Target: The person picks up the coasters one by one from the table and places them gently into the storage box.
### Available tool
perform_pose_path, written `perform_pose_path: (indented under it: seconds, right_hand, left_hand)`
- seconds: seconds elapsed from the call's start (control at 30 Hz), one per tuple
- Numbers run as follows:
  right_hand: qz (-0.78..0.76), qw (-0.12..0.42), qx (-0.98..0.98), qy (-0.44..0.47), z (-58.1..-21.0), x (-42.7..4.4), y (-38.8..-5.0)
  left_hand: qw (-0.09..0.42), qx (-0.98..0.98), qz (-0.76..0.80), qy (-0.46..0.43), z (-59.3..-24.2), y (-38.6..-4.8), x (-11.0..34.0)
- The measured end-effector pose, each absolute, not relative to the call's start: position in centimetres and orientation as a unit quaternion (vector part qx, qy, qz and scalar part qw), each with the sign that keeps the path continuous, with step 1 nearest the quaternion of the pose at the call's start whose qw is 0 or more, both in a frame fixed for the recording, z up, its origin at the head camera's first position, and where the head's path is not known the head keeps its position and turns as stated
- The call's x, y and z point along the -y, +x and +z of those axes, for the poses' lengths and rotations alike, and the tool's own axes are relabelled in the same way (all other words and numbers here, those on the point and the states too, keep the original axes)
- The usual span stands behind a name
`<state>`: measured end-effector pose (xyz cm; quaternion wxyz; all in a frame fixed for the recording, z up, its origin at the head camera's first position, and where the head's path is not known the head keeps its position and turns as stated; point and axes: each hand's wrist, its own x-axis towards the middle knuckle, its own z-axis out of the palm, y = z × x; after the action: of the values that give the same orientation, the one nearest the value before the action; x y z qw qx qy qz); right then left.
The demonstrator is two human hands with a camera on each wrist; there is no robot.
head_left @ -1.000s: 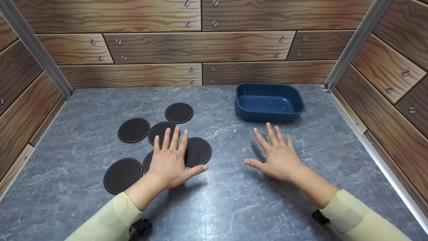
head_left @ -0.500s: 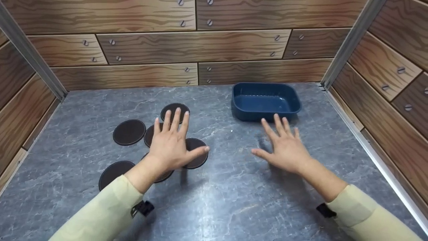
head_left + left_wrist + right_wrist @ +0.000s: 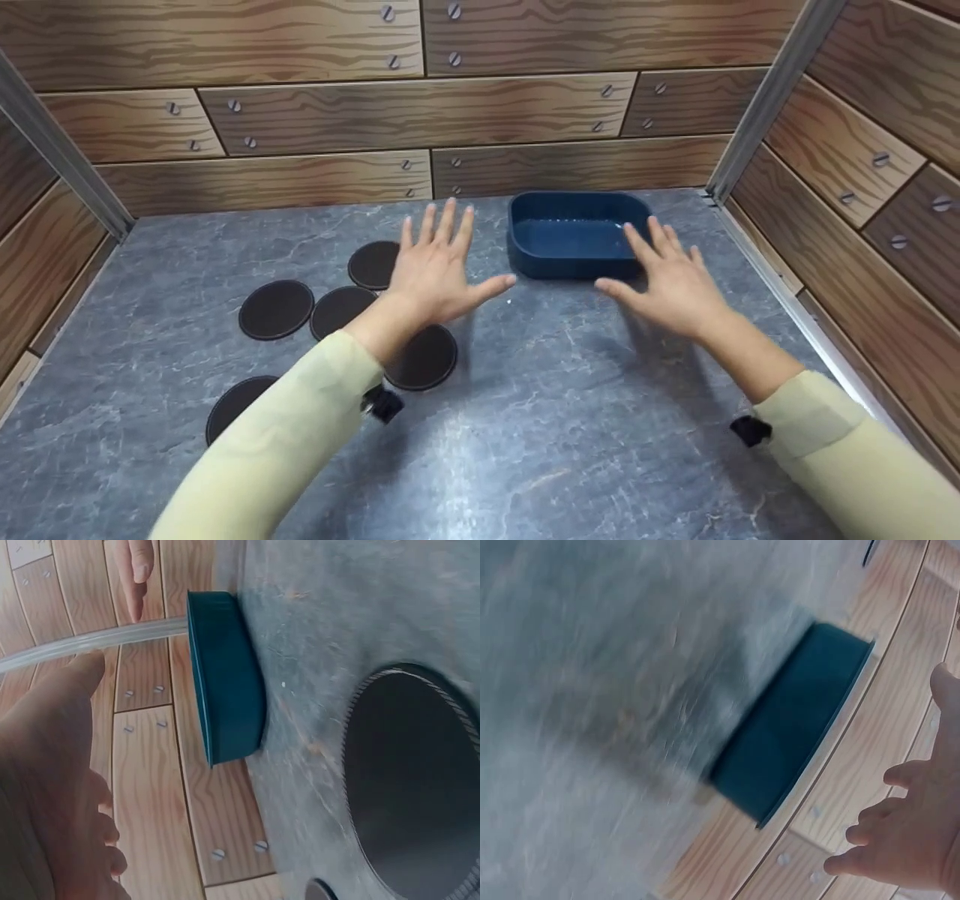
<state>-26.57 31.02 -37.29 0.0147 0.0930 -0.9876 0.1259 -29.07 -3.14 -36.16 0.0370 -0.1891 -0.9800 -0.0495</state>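
Observation:
My left hand (image 3: 435, 271), fingers straight and spread, hovers above the table over the round dark coasters, partly hiding the far coaster (image 3: 373, 264). To the right, my right hand (image 3: 675, 289) is held up in the same spread way, its fingertips overlapping the near right corner of a blue rectangular bin (image 3: 577, 268) in the head view. Both hands hold nothing. In the left wrist view the bin (image 3: 225, 682) stands ahead of the left hand, and in the right wrist view the bin (image 3: 791, 724) lies beside the right hand, apart from it.
More dark coasters lie at the left: one (image 3: 276, 310), a middle one (image 3: 341, 311), one under the left wrist (image 3: 424, 358) and a near one (image 3: 236, 409) partly behind the sleeve. Wood-patterned walls (image 3: 315, 116) enclose the grey marbled table (image 3: 540, 427).
Both hands have moved forward towards the bin, the left hand also rightward away from over the nearer coasters. The head view has shifted slightly. Coasters and bin stay in place on the table.

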Motion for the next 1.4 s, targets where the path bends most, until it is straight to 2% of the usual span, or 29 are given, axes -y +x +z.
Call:
perform_pose_path:
  seconds: [0.3, 0.57, 1.07, 1.4]
  right_hand:
    - [0.138, 0.008, 0.988, 0.069, -37.4, -34.0, -29.7]
    - [0.153, -0.011, 0.987, 0.054, -38.5, -35.7, -32.1]
    - [0.189, -0.074, 0.978, 0.048, -40.4, -37.0, -35.1]
    - [0.224, -0.104, 0.968, 0.047, -41.3, -37.1, -35.5]
  left_hand:
    - [0.011, 0.977, -0.088, -0.195, -37.5, -32.8, -0.5]
    - [-0.022, 0.974, -0.120, -0.189, -39.1, -34.7, -2.5]
    - [-0.065, 0.972, -0.141, -0.176, -40.9, -36.5, -4.4]
    - [-0.071, 0.971, -0.139, -0.180, -41.3, -36.6, -4.6]
